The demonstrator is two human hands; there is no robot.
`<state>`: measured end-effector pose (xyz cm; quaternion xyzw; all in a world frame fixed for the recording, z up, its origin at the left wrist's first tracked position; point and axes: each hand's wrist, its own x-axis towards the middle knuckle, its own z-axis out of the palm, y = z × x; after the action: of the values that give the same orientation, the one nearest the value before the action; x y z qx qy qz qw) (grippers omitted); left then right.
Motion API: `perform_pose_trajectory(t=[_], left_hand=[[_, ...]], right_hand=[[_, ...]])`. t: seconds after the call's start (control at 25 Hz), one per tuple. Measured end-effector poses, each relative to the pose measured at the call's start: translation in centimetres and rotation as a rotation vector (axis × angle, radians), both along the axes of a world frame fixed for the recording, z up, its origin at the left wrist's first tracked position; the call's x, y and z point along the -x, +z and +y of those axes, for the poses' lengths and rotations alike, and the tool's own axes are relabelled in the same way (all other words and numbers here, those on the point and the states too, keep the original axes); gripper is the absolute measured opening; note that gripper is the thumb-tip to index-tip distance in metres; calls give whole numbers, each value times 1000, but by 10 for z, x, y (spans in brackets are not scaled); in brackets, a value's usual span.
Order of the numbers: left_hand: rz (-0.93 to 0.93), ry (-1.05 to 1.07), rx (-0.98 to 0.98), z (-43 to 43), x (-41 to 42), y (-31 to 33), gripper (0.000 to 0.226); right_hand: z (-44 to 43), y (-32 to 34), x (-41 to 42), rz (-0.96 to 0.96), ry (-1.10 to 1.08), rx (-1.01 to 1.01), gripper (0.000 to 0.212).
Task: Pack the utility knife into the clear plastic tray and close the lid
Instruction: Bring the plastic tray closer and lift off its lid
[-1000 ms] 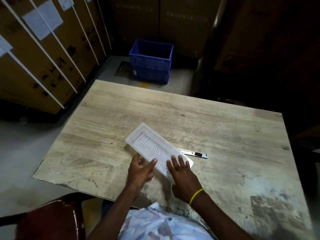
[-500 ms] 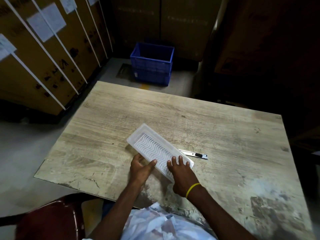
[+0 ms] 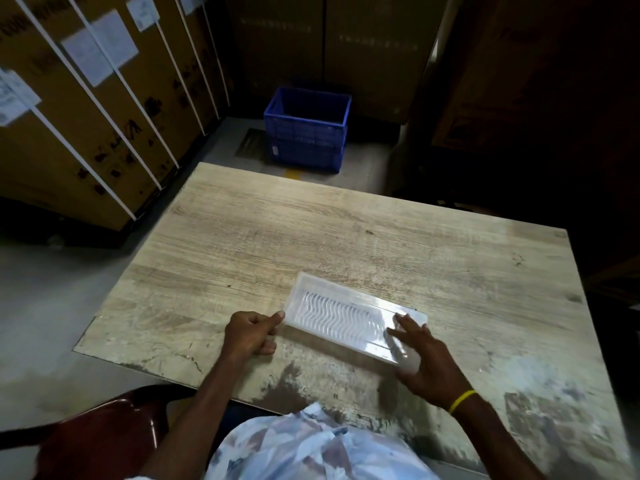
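The clear plastic tray (image 3: 339,315), ribbed with wavy lines, lies lid down across the near middle of the wooden table (image 3: 311,230). My left hand (image 3: 249,336) pinches its left corner between thumb and curled fingers. My right hand (image 3: 429,365) holds the tray's right end, and some of its spread fingers show through the plastic. The utility knife (image 3: 412,309) is almost wholly hidden behind the tray's far right edge; only a thin dark sliver shows.
A blue plastic crate (image 3: 306,133) stands on the floor beyond the table's far edge. Strapped cardboard cartons (image 3: 86,116) line the left side. A dark red chair (image 3: 104,438) sits at the near left, below the table's front edge.
The tray has swung from a diagonal to lie nearly across me and shifted right, covering the knife. My hands moved apart from its near end to its two ends.
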<state>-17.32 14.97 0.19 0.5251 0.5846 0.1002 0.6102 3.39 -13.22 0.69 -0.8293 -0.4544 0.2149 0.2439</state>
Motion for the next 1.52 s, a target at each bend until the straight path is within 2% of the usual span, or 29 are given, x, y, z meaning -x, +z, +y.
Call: perform_pose_trajectory(t=[0.04, 0.12, 0.2, 0.24, 0.32, 0.4, 0.52, 0.68, 0.76, 0.88, 1.0, 1.2, 1.52], left_hand=[[22, -37, -3, -1, -2, 1, 48], [47, -89, 12, -1, -10, 6, 53], [59, -145, 29, -2, -18, 8, 58], [75, -173, 35, -2, -22, 8, 58], [116, -201, 21, -2, -28, 7, 56], [181, -226, -50, -1, -29, 6, 56], [301, -281, -153, 1, -31, 1, 63], [384, -380, -121, 10, -34, 11, 64], [444, -475, -220, 19, -46, 19, 61], [337, -510, -376, 29, -73, 25, 65], [283, -497, -390, 40, -96, 23, 55], [354, -573, -344, 54, -112, 27, 49], [459, -592, -508, 53, -117, 29, 52]], right_hand=[[-3, 0, 2, -6, -178, -90, 74], [-3, 1, 4, 33, -570, -116, 78], [1, 5, 3, 192, -786, -12, 86], [3, 8, 3, 297, -830, 40, 78], [7, 10, 3, 454, -844, 62, 42], [10, 7, 2, 493, -849, 18, 37], [12, 3, 1, 453, -853, 52, 40], [14, 6, -7, 493, -857, 51, 54], [18, 11, -19, 469, -878, 26, 58], [25, 15, -43, 445, -933, 28, 51], [29, 18, -59, 503, -961, 70, 36], [31, 17, -68, 525, -900, 153, 38], [40, 19, -61, 349, -881, 181, 32]])
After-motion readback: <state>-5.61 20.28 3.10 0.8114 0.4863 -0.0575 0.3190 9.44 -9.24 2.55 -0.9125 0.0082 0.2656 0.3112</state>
